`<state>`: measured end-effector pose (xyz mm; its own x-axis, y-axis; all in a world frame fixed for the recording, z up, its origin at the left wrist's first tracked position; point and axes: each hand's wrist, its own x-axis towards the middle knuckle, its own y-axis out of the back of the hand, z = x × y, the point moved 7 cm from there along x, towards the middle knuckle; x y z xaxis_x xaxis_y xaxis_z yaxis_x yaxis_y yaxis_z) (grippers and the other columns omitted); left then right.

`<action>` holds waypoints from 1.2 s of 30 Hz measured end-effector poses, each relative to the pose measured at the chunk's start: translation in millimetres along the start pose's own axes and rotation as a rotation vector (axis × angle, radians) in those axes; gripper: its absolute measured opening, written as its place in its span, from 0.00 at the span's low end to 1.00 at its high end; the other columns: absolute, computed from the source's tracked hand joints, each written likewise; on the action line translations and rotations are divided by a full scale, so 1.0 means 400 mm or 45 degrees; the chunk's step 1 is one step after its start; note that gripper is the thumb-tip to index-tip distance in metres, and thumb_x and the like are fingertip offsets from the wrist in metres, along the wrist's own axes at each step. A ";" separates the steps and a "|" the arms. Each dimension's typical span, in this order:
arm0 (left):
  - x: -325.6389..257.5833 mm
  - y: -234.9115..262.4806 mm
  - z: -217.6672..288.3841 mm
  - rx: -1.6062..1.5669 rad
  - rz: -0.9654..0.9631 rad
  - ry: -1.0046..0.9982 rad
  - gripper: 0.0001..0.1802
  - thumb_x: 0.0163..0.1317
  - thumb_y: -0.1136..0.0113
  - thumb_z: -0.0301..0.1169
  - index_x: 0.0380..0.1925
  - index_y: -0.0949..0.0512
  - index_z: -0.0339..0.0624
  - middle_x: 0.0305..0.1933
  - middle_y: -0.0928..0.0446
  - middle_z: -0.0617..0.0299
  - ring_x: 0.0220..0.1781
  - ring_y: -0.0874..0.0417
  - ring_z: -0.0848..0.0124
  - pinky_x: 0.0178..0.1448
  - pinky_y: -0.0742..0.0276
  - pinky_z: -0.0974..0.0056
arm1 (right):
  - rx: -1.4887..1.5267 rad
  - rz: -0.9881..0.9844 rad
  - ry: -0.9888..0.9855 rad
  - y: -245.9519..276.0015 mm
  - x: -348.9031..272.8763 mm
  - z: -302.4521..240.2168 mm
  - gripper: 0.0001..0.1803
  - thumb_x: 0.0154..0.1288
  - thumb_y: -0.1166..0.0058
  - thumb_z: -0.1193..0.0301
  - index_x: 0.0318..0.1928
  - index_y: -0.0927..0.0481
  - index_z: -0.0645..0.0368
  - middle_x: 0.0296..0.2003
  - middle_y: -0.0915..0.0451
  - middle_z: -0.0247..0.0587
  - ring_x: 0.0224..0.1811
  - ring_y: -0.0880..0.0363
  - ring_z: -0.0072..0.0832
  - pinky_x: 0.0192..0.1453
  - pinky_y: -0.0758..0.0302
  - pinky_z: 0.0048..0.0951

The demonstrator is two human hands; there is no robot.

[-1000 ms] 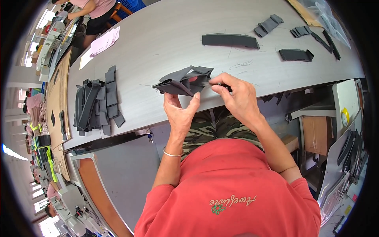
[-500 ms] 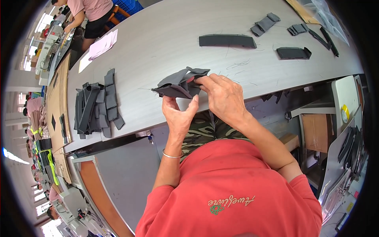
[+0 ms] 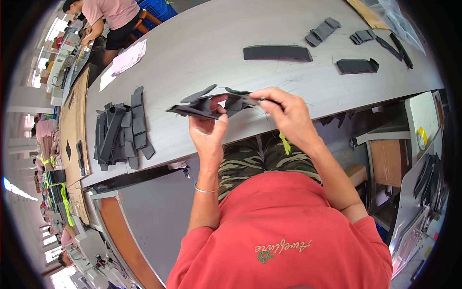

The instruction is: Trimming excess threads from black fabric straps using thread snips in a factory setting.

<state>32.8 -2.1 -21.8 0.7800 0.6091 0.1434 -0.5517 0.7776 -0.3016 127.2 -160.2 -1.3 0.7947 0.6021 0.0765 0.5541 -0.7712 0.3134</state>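
Observation:
A folded dark grey fabric piece (image 3: 202, 107) with open flaps is held above the near edge of the table. My left hand (image 3: 207, 132) is closed round its underside, with fingers reaching up inside the folds. At the right end of the fabric, my right hand (image 3: 288, 113) grips what look like small thread snips (image 3: 252, 100), largely covered by the fingers. Below that hand hangs a yellow-green strip (image 3: 285, 144); whether it is tied to the snips I cannot tell. Loose threads show near the fingertips.
A pile of grey fabric pieces (image 3: 120, 132) lies on the table (image 3: 192, 53) at left. Several more strips (image 3: 277, 53) lie at the far right, near a clear plastic sheet (image 3: 399, 21). Pink paper (image 3: 129, 58) rests far left. Beyond it, another person (image 3: 113, 19) works.
The fabric has shifted slightly left and its flaps have spread. My right hand has moved a little right, and the snips and the yellow-green strip have come into sight.

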 end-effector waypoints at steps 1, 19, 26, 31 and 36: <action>0.003 0.007 0.002 -0.001 -0.003 -0.003 0.23 0.51 0.38 0.20 0.49 0.31 0.35 0.45 0.25 0.56 0.43 0.25 0.71 0.55 0.31 0.64 | 0.000 0.003 0.003 0.010 0.001 0.012 0.11 0.63 0.47 0.74 0.46 0.19 0.58 0.35 0.19 0.33 0.36 0.24 0.21 0.42 0.29 0.22; 0.004 0.014 -0.052 -0.559 -0.087 0.308 0.23 0.48 0.46 0.27 0.49 0.33 0.39 0.41 0.32 0.62 0.40 0.32 0.67 0.51 0.34 0.62 | 0.242 -0.323 -0.070 -0.077 0.007 0.022 0.24 0.59 0.42 0.75 0.58 0.24 0.50 0.41 0.31 0.31 0.34 0.30 0.15 0.39 0.29 0.21; 0.026 0.063 -0.081 -0.815 0.007 0.389 0.17 0.52 0.45 0.26 0.44 0.27 0.38 0.41 0.28 0.63 0.40 0.31 0.68 0.52 0.33 0.62 | 0.562 -0.154 -0.180 -0.046 0.006 0.049 0.14 0.63 0.45 0.73 0.50 0.19 0.60 0.29 0.32 0.21 0.29 0.39 0.09 0.33 0.42 0.13; 0.020 0.048 -0.082 -0.888 -0.053 0.411 0.15 0.53 0.45 0.27 0.43 0.26 0.38 0.39 0.27 0.62 0.40 0.30 0.67 0.53 0.32 0.61 | 0.529 -0.179 -0.039 -0.071 0.014 0.047 0.22 0.64 0.41 0.66 0.57 0.24 0.57 0.38 0.27 0.29 0.41 0.31 0.15 0.44 0.30 0.18; 0.007 0.042 -0.103 -0.800 0.053 0.509 0.13 0.56 0.45 0.31 0.42 0.25 0.39 0.39 0.24 0.61 0.38 0.29 0.68 0.50 0.31 0.62 | 0.716 -0.351 -0.128 -0.104 0.000 0.062 0.25 0.60 0.39 0.69 0.59 0.25 0.56 0.39 0.28 0.29 0.37 0.32 0.13 0.37 0.31 0.16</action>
<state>37.7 6.3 -65.3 0.8761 0.4398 -0.1974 -0.4041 0.4466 -0.7983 110.2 -133.2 -37.9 0.6085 0.7928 -0.0341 0.7655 -0.5978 -0.2381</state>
